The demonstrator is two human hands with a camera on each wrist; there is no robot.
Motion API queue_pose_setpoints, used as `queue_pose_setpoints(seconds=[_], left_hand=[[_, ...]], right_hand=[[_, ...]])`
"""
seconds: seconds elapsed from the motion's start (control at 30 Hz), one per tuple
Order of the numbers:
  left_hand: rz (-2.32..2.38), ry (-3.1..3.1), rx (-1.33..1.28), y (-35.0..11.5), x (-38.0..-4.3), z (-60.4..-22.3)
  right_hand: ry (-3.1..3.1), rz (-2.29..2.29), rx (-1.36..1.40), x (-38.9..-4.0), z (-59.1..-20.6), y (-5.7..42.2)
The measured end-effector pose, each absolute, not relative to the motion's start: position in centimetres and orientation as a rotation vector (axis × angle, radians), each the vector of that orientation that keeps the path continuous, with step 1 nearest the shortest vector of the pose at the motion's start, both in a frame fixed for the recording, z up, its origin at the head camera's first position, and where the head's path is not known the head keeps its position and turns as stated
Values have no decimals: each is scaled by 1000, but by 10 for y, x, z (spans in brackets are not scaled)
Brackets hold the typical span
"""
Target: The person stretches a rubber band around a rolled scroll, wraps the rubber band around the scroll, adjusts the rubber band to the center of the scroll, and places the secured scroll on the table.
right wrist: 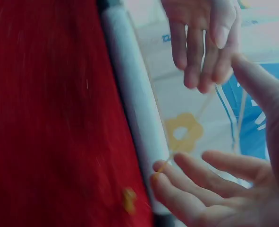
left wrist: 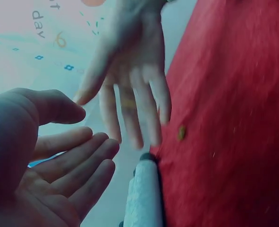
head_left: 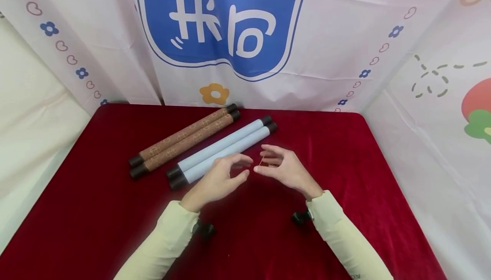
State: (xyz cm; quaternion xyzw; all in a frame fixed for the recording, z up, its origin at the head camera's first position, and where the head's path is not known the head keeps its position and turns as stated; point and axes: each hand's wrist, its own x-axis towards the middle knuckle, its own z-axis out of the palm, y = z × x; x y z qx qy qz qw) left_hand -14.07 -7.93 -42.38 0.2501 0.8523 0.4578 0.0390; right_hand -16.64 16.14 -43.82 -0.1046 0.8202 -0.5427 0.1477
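The left hand (head_left: 218,177) and the right hand (head_left: 287,169) are up over the tabletop (head_left: 337,152), with their fingertips just beside each other. A thin band (head_left: 262,158) runs between the thumb and fingers of the right hand. It looks like it loops over the tips, but it is too thin and blurry to be sure. The fingers of that hand are spread and loose. The left hand is loose too, with its fingers softly bent and its thumb apart from them.

Two blue rolls (head_left: 223,149) with black ends lie side by side on the red tabletop, and the left hand hides a bit of the near one. Behind them, to the left, lie two brown rolls (head_left: 186,139), also with black ends. At the back hangs a white cloth (head_left: 326,71) with a yellow flower (head_left: 215,93) and a big blue badge (head_left: 261,64).
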Motion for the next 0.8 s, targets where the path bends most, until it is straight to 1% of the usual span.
queue_pose_setpoints(seconds=[0.17, 0.27, 0.43, 0.53, 0.67, 0.8], left_hand=[[1152, 2832, 798, -87, -157, -423], [922, 2969, 781, -94, -168, -422], [542, 3059, 711, -101, -189, -425], [391, 3049, 670, -100, -203, -431], [326, 3004, 592, -97, -222, -441], [349, 2951, 480, -99, -232, -451]], right_hand=[[2656, -1034, -499, -168, -428, 175], [2741, -815, -576, -170, -423, 183], [2793, -663, -597, -175, -418, 195], [2804, -587, -608, -177, -417, 198], [2810, -551, -606, -178, -417, 198], [2795, -552, -586, -178, -418, 195]])
